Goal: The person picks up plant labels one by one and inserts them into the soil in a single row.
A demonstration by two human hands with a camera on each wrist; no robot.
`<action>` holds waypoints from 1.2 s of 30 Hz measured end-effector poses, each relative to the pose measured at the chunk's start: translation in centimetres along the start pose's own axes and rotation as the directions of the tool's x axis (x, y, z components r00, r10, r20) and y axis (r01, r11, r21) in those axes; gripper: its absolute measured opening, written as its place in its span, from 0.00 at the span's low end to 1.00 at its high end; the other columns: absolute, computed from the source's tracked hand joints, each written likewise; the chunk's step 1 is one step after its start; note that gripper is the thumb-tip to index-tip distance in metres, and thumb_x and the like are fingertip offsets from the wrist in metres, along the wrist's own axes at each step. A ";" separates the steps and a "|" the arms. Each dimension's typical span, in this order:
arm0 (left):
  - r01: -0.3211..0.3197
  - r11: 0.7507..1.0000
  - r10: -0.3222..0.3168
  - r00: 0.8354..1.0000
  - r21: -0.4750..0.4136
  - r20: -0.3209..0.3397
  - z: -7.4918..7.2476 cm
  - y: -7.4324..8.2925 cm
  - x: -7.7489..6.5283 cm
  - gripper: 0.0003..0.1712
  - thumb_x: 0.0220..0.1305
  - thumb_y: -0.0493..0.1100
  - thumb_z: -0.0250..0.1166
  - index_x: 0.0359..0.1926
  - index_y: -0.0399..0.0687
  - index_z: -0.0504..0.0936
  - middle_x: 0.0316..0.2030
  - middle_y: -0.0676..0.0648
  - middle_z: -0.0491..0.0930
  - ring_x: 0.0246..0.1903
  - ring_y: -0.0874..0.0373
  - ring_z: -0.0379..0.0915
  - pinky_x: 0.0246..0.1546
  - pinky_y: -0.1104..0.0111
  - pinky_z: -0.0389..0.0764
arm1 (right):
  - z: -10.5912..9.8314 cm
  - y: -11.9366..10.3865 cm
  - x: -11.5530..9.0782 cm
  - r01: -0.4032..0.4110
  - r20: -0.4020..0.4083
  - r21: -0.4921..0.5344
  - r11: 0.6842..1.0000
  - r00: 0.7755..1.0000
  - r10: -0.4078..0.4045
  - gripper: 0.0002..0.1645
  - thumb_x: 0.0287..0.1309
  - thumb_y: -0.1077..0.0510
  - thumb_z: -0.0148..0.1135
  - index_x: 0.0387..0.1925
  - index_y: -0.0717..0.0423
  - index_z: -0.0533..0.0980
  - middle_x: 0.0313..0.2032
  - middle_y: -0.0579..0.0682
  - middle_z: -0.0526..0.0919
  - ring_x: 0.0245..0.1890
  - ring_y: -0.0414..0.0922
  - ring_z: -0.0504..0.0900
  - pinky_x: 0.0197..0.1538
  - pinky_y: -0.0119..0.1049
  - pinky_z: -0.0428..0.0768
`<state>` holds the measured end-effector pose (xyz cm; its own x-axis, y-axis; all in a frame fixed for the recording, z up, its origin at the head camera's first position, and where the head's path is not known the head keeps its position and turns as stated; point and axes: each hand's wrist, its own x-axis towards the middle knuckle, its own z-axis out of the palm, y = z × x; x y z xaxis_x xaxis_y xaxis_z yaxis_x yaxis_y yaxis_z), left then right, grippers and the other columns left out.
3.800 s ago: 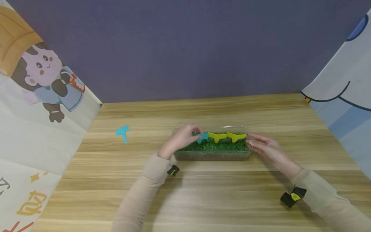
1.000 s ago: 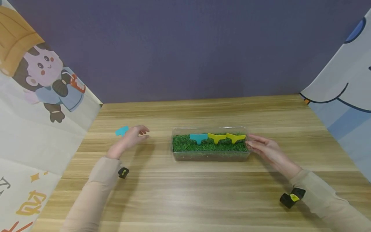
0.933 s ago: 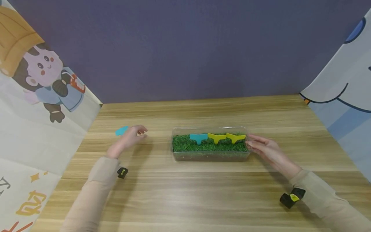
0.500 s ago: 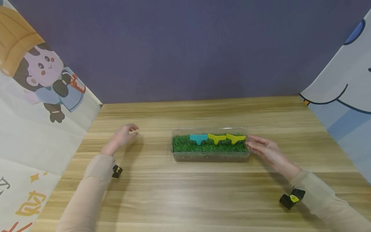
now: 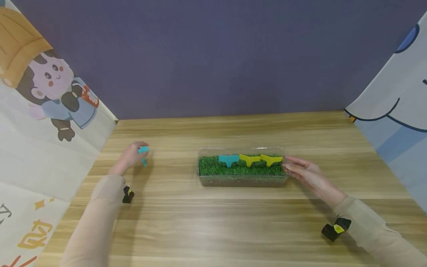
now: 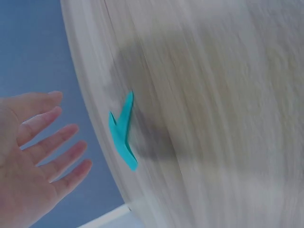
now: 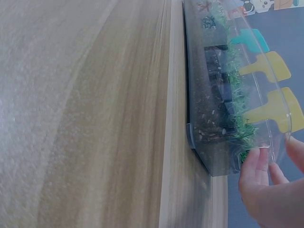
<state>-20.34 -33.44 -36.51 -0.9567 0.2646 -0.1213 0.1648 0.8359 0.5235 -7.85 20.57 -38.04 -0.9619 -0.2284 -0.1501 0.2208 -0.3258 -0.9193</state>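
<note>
My left hand (image 5: pixel 130 155) is over the left side of the table, above a loose turquoise T-shaped plant label (image 5: pixel 143 149). In the left wrist view its fingers (image 6: pixel 61 142) are spread and relaxed, apart from the label lying on the wood. With my right hand (image 5: pixel 308 174) I hold the right end of a clear plastic planter box (image 5: pixel 243 181); thumb and fingers pinch its wall in the right wrist view. Green artificial grass (image 5: pixel 210 168) fills the box. Standing in it are a turquoise label (image 5: pixel 228 159) and two yellow labels, one in the middle (image 5: pixel 249 159) and one rightmost (image 5: pixel 271 159).
The wooden table (image 5: pixel 213 222) runs back to a dark blue panel (image 5: pixel 213 59). White panels with cartoon prints flank it, a left one (image 5: pixel 36 148) and a right one (image 5: pixel 397 92). Both wrists carry black strapped cameras.
My left hand has let go of the turquoise label in the grass and moved left, to the loose label. My right hand has stayed on the box end.
</note>
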 end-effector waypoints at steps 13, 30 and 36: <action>0.106 0.994 -0.107 0.991 0.007 0.080 -0.6 -1.5 0.5 0.29 0.63 0.40 0.48 0.60 0.26 0.54 0.58 0.23 0.52 0.58 0.28 0.44 0.55 0.39 0.51 | 0.0 0.0 0.1 -0.028 -0.041 -0.011 1.000 0.999 0.028 0.17 0.55 0.69 0.53 0.40 0.45 0.76 0.38 0.47 0.81 0.40 0.39 0.79 0.48 0.28 0.74; 0.171 0.985 -0.170 0.970 0.008 0.172 -0.1 -2.5 0.8 0.35 0.59 0.39 0.51 0.61 0.22 0.47 0.55 0.21 0.54 0.53 0.29 0.53 0.53 0.41 0.57 | 0.1 -0.1 0.0 -0.021 -0.029 -0.012 1.000 0.999 0.020 0.17 0.56 0.69 0.52 0.40 0.46 0.76 0.38 0.47 0.81 0.40 0.39 0.79 0.47 0.28 0.74; 0.164 0.986 -0.163 0.974 0.009 0.155 0.0 -3.0 1.0 0.35 0.59 0.38 0.52 0.61 0.22 0.48 0.55 0.21 0.52 0.54 0.28 0.52 0.53 0.42 0.58 | 0.0 0.1 0.1 0.006 0.003 -0.008 1.000 1.000 -0.006 0.17 0.57 0.70 0.50 0.41 0.47 0.76 0.38 0.48 0.81 0.40 0.40 0.79 0.47 0.28 0.74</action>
<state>-21.84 -35.68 -38.16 -0.9218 0.1960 -0.3346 0.0080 0.8723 0.4889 -7.92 20.51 -38.17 -0.9629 -0.2287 -0.1433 0.2134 -0.3202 -0.9230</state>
